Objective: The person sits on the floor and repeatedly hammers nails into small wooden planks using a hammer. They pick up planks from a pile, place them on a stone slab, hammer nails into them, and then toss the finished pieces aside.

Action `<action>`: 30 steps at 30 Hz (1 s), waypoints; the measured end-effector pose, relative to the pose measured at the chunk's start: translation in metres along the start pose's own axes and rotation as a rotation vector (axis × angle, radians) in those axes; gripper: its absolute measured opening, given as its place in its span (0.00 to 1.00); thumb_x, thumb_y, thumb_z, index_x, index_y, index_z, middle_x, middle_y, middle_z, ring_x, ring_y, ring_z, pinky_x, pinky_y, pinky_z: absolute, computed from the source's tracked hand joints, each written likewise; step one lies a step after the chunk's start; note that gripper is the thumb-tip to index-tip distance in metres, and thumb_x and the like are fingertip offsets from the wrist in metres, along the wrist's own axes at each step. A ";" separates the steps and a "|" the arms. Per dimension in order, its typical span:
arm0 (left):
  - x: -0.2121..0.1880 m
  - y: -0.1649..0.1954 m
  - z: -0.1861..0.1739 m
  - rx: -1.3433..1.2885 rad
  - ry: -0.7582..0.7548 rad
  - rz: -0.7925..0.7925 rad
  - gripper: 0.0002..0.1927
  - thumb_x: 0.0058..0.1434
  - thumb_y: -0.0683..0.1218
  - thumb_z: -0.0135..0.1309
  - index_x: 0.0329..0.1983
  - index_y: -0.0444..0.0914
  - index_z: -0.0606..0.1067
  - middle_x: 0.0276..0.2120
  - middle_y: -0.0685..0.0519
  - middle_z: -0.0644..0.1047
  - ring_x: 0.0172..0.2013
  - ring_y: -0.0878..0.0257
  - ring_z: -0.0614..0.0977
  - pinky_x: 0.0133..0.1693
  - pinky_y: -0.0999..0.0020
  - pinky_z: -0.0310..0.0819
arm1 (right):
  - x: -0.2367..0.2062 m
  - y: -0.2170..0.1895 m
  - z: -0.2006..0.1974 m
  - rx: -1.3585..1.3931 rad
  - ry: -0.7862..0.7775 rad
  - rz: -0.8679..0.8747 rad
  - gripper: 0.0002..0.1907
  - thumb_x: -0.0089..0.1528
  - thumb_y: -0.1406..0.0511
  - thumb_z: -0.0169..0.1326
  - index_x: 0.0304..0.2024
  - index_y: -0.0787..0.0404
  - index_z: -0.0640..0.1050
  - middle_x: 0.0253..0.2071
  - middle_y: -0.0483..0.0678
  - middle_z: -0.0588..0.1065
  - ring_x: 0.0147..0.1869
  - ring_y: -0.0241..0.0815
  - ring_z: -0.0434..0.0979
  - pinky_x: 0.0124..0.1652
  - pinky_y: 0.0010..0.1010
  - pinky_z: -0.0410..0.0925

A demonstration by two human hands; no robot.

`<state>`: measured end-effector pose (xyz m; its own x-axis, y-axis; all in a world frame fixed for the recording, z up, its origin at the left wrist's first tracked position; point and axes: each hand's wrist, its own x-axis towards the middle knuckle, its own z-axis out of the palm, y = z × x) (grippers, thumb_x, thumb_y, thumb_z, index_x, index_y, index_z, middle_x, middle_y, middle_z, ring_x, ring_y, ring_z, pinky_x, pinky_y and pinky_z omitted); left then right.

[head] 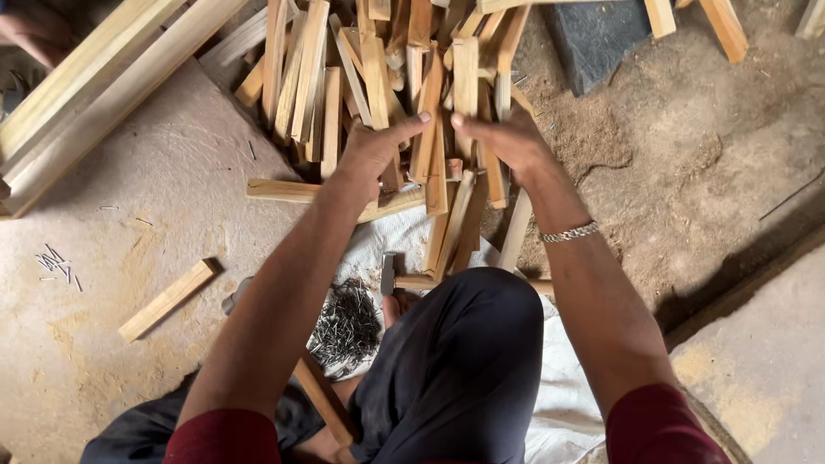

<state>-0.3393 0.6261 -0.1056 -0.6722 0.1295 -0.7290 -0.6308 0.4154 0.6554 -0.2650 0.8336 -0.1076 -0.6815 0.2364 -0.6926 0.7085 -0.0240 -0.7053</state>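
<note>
Head view: both hands reach forward into a heap of short wooden slats [387, 94] spread over the dusty floor [172, 172].

The left hand [371, 150] lies palm down on the heap, thumb stretched to the right and touching an upright slat [427, 120]. Its fingers curl down among the sticks, but whether they clasp one cannot be told; the hand hides them.

The right hand [507, 137] is just beside it, thumb pointing left, its tip close to the left thumb. This thumb rests against a pale slat [465, 77] that stands up past the fingertips and runs away from the person. The fingers wrap downward behind it, so the hand seems to close on this slat, though the far side of the grip is hidden. A metal bracelet [569, 232] circles the right wrist.

The heap lies under and beyond both hands, with more slats sliding toward the knee [481, 318].

Between the forearms, on a white sack [559, 395], sits a pile of nails [346, 325] with a hammer head [388, 273] just beside it. A single slat [168, 299] lies apart on the floor at left, and loose nails [53, 262] farther left. Long planks [94, 77] cross the upper left corner.
</note>
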 end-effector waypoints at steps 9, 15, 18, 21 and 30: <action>-0.010 0.007 -0.005 -0.062 -0.010 -0.097 0.56 0.43 0.58 0.76 0.66 0.32 0.56 0.60 0.36 0.71 0.63 0.44 0.73 0.66 0.46 0.65 | -0.022 -0.016 0.009 0.080 0.058 -0.048 0.74 0.39 0.52 0.74 0.74 0.68 0.43 0.70 0.66 0.63 0.77 0.59 0.59 0.72 0.52 0.52; -0.010 0.009 -0.006 -0.038 -0.041 -0.081 0.42 0.44 0.56 0.76 0.57 0.37 0.69 0.56 0.42 0.77 0.61 0.47 0.74 0.63 0.43 0.65 | -0.019 -0.006 0.010 0.098 0.049 -0.007 0.73 0.41 0.54 0.74 0.76 0.66 0.43 0.69 0.66 0.65 0.76 0.60 0.61 0.72 0.56 0.51; -0.021 0.016 -0.004 0.034 -0.055 -0.019 0.28 0.43 0.56 0.73 0.47 0.43 0.82 0.50 0.49 0.81 0.55 0.54 0.80 0.58 0.50 0.72 | -0.027 -0.010 0.010 0.129 0.028 -0.067 0.70 0.42 0.61 0.75 0.74 0.65 0.43 0.65 0.64 0.68 0.73 0.58 0.65 0.70 0.55 0.55; -0.041 0.026 0.001 0.002 -0.084 0.133 0.22 0.44 0.53 0.71 0.42 0.40 0.85 0.41 0.48 0.86 0.45 0.55 0.87 0.48 0.57 0.86 | -0.044 -0.018 0.007 0.215 -0.031 -0.182 0.50 0.46 0.68 0.71 0.67 0.65 0.60 0.55 0.60 0.75 0.62 0.54 0.77 0.61 0.48 0.67; -0.086 0.072 0.036 -0.168 -0.181 0.235 0.32 0.53 0.46 0.67 0.56 0.28 0.68 0.30 0.49 0.75 0.32 0.53 0.91 0.26 0.57 0.88 | -0.057 -0.039 -0.068 0.321 -0.482 -0.856 0.08 0.65 0.74 0.64 0.45 0.71 0.79 0.35 0.55 0.79 0.29 0.42 0.80 0.29 0.28 0.74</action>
<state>-0.3127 0.6776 -0.0033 -0.7362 0.3684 -0.5677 -0.5321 0.2033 0.8219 -0.2411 0.8871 -0.0299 -0.9856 -0.1161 0.1233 -0.0826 -0.3058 -0.9485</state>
